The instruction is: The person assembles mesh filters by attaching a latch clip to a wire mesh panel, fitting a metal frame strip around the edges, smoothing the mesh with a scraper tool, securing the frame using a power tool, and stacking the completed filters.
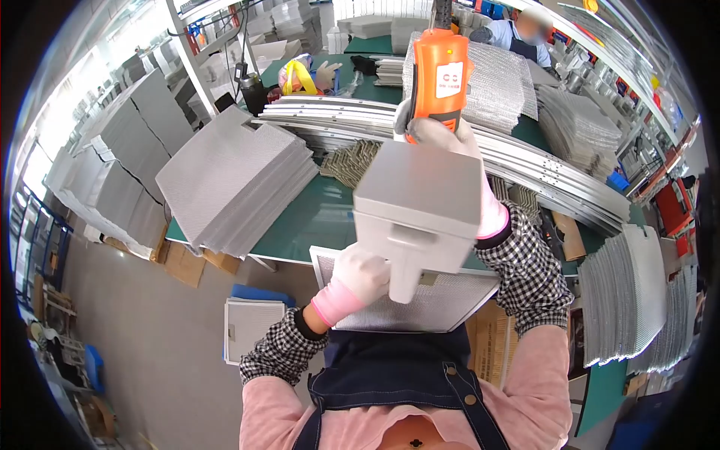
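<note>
My right hand (pixel 450 139), in a white glove with a pink cuff, is wrapped round the lower part of an orange power tool (pixel 441 71) with a white label. The tool stands upright over the far side of the bench. My left hand (pixel 355 276), gloved alike, is closed low over a framed mesh panel (pixel 352 321) at the bench's near edge. What its fingers hold, if anything, is hidden. A grey box-shaped thing (pixel 416 199) with a stem below blocks the middle of the view, covering part of the panel and the space between my hands.
Long metal profiles (pixel 555 172) lie across the green bench (pixel 289 232). Stacks of mesh sheets stand at left (pixel 232 176) and right (pixel 622 292). A black bottle (pixel 253 91) stands at the back left. Another person (pixel 517 37) is behind the bench. White panels (pixel 253 330) rest low at left.
</note>
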Action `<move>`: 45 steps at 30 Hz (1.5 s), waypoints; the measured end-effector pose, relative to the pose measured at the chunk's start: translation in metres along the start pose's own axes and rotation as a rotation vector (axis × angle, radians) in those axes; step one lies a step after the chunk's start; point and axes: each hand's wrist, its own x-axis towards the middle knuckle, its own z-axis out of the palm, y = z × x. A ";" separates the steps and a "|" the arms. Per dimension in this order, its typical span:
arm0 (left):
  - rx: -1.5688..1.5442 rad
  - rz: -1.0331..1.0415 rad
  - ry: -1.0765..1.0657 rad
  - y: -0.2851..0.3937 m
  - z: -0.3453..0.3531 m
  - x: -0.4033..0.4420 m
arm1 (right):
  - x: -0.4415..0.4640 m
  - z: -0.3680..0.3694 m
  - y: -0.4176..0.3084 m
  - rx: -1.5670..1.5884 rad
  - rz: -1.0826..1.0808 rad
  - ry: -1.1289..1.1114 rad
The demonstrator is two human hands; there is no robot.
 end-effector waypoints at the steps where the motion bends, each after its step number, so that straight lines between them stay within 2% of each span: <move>1: -0.033 0.008 0.014 0.000 0.004 -0.004 | -0.002 -0.001 -0.004 0.118 0.109 -0.048; 4: -0.136 0.005 -0.004 0.016 -0.029 0.012 | -0.003 -0.006 0.009 0.515 0.344 -0.183; 8: -0.244 0.022 0.000 0.018 -0.031 0.010 | -0.011 -0.006 0.025 1.335 0.522 -0.477; 10: -0.283 0.019 0.001 0.017 -0.027 0.008 | -0.014 -0.010 0.021 0.794 0.307 -0.339; 12: -0.196 0.002 -0.009 0.018 -0.027 0.009 | -0.016 -0.011 0.016 0.224 0.156 -0.181; 13: -0.140 -0.015 -0.024 0.020 -0.028 0.010 | -0.014 -0.008 0.015 0.146 0.121 -0.070; 15: -0.140 -0.055 0.007 0.012 -0.033 0.006 | -0.006 -0.002 0.012 0.171 0.112 0.117; 17: -0.131 -0.158 0.093 -0.006 -0.041 0.006 | 0.006 -0.007 0.003 0.195 0.002 0.174; 18: -0.172 -0.400 0.035 -0.019 -0.037 0.002 | 0.010 -0.012 -0.008 0.108 -0.129 0.155; 19: 0.032 -0.520 -0.027 -0.033 -0.034 -0.009 | 0.015 -0.017 -0.015 0.178 -0.167 0.121; 21: 0.009 -0.547 0.014 -0.058 -0.025 -0.035 | 0.025 -0.032 -0.026 0.097 -0.195 0.157; 22: -0.068 -0.592 0.092 -0.065 -0.027 -0.041 | 0.031 -0.041 -0.026 0.046 -0.200 0.176; 23: -0.409 -0.804 0.148 -0.074 -0.025 -0.054 | 0.035 -0.051 -0.028 0.035 -0.217 0.186; 24: -0.679 -0.917 0.309 -0.067 -0.035 -0.047 | 0.040 -0.060 -0.030 -0.019 -0.227 0.166; 26: -0.854 -0.944 0.494 -0.062 -0.037 -0.052 | 0.053 -0.085 -0.028 -0.066 -0.237 0.139; 28: -1.141 -1.034 0.522 -0.068 0.002 -0.106 | 0.067 -0.121 -0.023 -0.271 -0.294 0.035; 29: -1.092 -1.127 0.396 -0.054 0.011 -0.127 | 0.073 -0.145 -0.021 -0.265 -0.269 -0.023; 31: -0.924 -1.300 0.086 -0.016 0.046 -0.182 | 0.091 -0.198 -0.018 -0.370 -0.344 0.070; 32: -1.077 -1.310 0.147 0.003 0.066 -0.215 | 0.095 -0.217 -0.022 -0.561 -0.307 0.240; 33: -0.990 -1.346 0.102 0.025 0.069 -0.229 | 0.098 -0.236 -0.025 -0.740 -0.238 0.404; 34: -0.945 -1.460 0.137 0.042 0.077 -0.245 | 0.110 -0.263 -0.014 -0.776 -0.149 0.570; 35: -0.927 -1.511 0.226 0.050 0.080 -0.249 | 0.124 -0.311 0.005 -0.885 -0.209 0.588; 37: -0.902 -1.587 0.336 0.062 0.073 -0.248 | 0.138 -0.381 0.031 -1.198 -0.099 0.685; 39: -1.000 -1.547 0.540 0.052 0.049 -0.226 | 0.134 -0.358 0.028 -1.490 0.339 0.886; 40: -0.926 -1.491 0.653 0.041 0.037 -0.219 | 0.137 -0.348 0.029 -1.553 0.555 0.917; 42: -0.660 -1.562 0.727 0.017 0.003 -0.228 | 0.138 -0.350 0.040 -1.527 0.616 0.889; 43: -0.674 -1.622 0.967 0.012 -0.014 -0.225 | 0.143 -0.381 0.055 -1.563 0.583 0.843; 44: -0.658 -1.497 1.085 -0.006 -0.022 -0.257 | 0.151 -0.406 0.073 -1.599 0.550 0.793; 45: -0.614 -1.501 1.273 -0.015 -0.053 -0.239 | 0.149 -0.383 0.056 -1.661 0.562 0.779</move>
